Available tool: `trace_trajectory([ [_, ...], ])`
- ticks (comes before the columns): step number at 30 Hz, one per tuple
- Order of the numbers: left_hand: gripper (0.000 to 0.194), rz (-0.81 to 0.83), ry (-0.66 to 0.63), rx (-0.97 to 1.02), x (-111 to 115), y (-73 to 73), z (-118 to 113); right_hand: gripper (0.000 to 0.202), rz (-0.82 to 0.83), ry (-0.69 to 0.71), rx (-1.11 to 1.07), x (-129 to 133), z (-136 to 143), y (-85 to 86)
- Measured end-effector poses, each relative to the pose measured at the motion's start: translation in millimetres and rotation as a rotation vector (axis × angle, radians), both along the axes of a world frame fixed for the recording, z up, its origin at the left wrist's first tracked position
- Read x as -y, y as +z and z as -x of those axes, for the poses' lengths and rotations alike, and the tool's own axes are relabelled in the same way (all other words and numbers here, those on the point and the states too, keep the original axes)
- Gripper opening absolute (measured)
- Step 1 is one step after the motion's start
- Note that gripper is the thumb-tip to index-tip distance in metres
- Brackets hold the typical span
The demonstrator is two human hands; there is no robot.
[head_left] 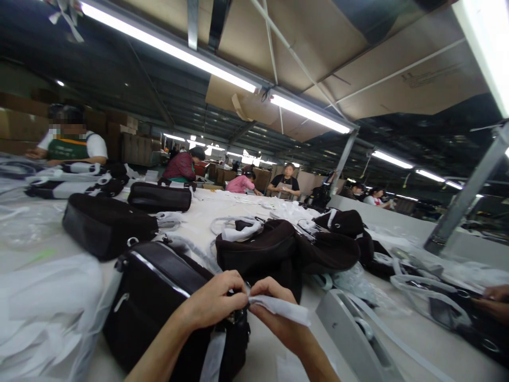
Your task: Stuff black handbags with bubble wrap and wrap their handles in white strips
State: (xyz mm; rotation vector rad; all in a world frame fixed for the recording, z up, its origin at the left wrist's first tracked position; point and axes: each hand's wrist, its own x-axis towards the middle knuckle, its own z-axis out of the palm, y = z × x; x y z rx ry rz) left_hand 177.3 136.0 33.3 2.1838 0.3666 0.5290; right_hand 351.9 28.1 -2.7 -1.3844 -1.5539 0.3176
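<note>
Over the side of a black handbag (159,307), my two hands meet with the fingertips almost touching. My right hand (278,313) is closed round a narrow strip of white wrapping paper (284,309), whose loose end sticks out to the right. Thumb and forefinger of my left hand (217,300) pinch the strip's other end, where a small pale bit shows between the hands. The bag lies tilted on the table, with a silvery zip along its top edge and a paper-wrapped strap (213,356) hanging below my wrists. Metal fittings under my fingers are mostly hidden.
A grey tape dispenser (350,329) stands right of my hands. More black bags (258,249) lie ahead, another (107,225) at the left. White paper sheets (43,302) cover the left side. A co-worker's hand (497,297) reaches in at the right edge; several people work farther back.
</note>
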Motion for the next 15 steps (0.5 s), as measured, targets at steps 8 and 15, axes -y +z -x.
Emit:
trace_trajectory([
  [8, 0.034, -0.056, -0.153, -0.024, -12, -1.5, 14, 0.012, 0.166, 0.103, -0.2, 1, 4, 1.3],
  [15, 0.025, -0.206, -0.078, -0.007, -10, -8.6, 6, 0.021, 0.183, 0.052, -0.482, -1, 14, -9.8],
])
